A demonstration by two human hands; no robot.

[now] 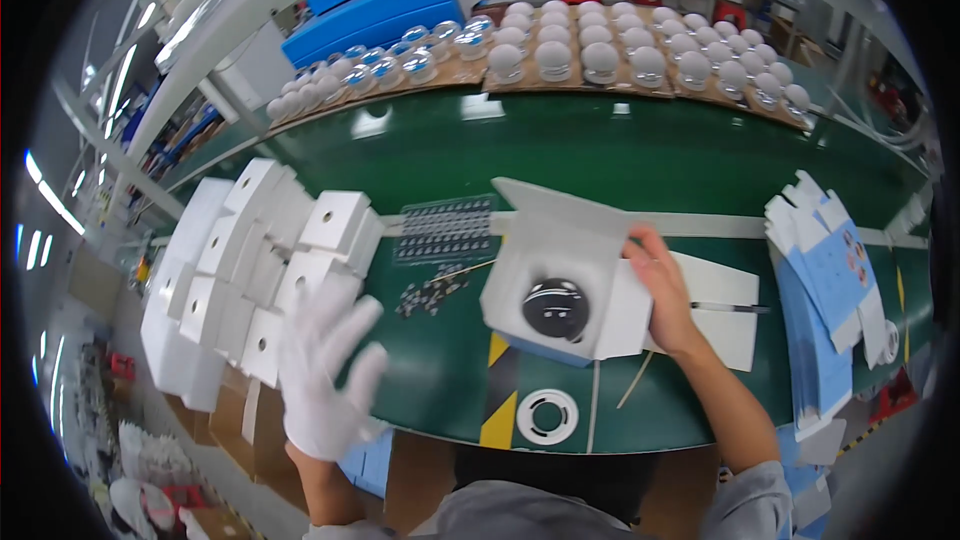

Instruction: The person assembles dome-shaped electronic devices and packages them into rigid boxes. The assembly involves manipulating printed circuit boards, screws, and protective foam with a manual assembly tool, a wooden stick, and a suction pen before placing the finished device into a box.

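Bare right hand (pixel 668 302) grips a white carton (pixel 570 215), black dome (pixel 556 310) inside, lid unclosed; gloved left hand (pixel 328 375) spreads wide, empty; flattened cartons (pixel 812 315) remain unassembled.

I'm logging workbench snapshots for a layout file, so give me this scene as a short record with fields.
Left hand: white-gloved, fingers spread, nothing visibly held
Right hand: bare, at the right side of the open box
Box contents: glossy black dome
Left of box: small black parts, clear tray, white blocks
Right of box: flat blue-and-white cartons
Near edge: white ring
Back: rows of white globes
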